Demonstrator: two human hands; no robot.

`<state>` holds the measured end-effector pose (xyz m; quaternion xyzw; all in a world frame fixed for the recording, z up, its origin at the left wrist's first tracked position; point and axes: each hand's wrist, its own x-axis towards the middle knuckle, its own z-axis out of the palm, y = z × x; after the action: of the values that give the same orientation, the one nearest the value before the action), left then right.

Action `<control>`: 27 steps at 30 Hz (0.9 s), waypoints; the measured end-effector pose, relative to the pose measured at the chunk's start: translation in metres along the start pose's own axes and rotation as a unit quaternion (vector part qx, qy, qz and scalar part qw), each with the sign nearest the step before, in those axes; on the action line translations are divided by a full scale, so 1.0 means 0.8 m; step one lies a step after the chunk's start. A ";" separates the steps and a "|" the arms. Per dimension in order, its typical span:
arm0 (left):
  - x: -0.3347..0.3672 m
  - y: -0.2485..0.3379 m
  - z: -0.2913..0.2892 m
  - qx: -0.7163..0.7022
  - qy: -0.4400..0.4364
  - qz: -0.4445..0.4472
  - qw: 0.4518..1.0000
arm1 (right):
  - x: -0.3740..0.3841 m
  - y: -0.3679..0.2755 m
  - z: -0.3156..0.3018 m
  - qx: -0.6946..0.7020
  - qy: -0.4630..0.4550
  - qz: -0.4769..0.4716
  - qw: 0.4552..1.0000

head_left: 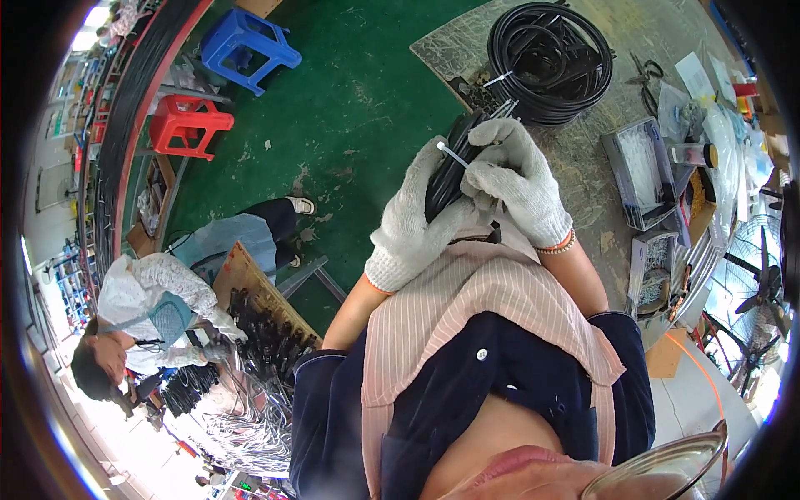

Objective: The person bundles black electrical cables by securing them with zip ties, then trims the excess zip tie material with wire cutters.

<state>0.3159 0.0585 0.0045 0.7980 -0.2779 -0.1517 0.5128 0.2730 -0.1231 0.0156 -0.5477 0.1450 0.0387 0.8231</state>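
A coiled bundle of black cable (446,185) is held in front of my chest. My left hand (412,225), in a white knit glove, is closed around the bundle from its left side. A white cable tie (454,155) lies across the bundle, its square head beside my left fingertips. My gloved right hand (518,179) is closed, with thumb and fingers pinched at the tie's tail; the tail's end is hidden by the fingers. Pale metallic tips (505,108) of the cables stick out beyond my right hand.
A large black cable coil (550,62) rests on the worn table (612,158). Scissors (646,83) and a bin of clear pieces (640,173) are at right. A co-worker (158,317) handles black cables at left. Blue (248,50) and red (190,125) stools stand on the green floor.
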 end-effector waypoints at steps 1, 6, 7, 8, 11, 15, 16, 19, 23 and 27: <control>0.000 0.000 0.001 -0.007 -0.001 0.002 1.000 | 0.000 0.001 -0.001 0.000 0.001 -0.001 1.000; -0.001 0.002 0.002 -0.018 0.001 0.018 1.000 | -0.002 -0.003 -0.001 0.001 -0.013 -0.003 1.000; -0.002 -0.001 0.004 -0.026 0.000 0.024 0.999 | -0.003 -0.005 0.000 0.001 -0.014 -0.004 1.000; -0.002 -0.004 0.006 -0.035 -0.003 0.032 0.999 | -0.006 -0.005 0.002 0.000 0.000 -0.008 1.000; 0.004 0.009 -0.004 0.076 -0.038 0.068 0.994 | -0.013 -0.006 0.006 -0.017 0.013 -0.022 1.000; 0.002 -0.011 -0.014 0.168 -0.049 0.102 0.979 | -0.006 -0.004 0.003 -0.083 -0.052 -0.002 0.995; 0.000 -0.015 -0.015 0.166 -0.051 0.110 0.979 | -0.004 0.001 0.002 -0.120 -0.057 -0.004 0.991; -0.003 -0.001 -0.016 0.146 -0.022 0.021 0.989 | -0.002 0.032 0.006 -0.237 -0.028 -0.172 0.956; -0.014 -0.017 -0.019 0.168 0.002 -0.027 0.985 | -0.001 0.024 0.013 -0.490 0.017 -0.348 0.799; -0.005 -0.020 -0.018 0.130 -0.010 -0.095 0.987 | 0.034 0.035 0.016 -0.401 -0.003 -0.419 0.815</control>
<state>0.3253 0.0767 -0.0038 0.8793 -0.2231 -0.1698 0.3849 0.2955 -0.1033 -0.0123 -0.8370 -0.1290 -0.2534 0.4676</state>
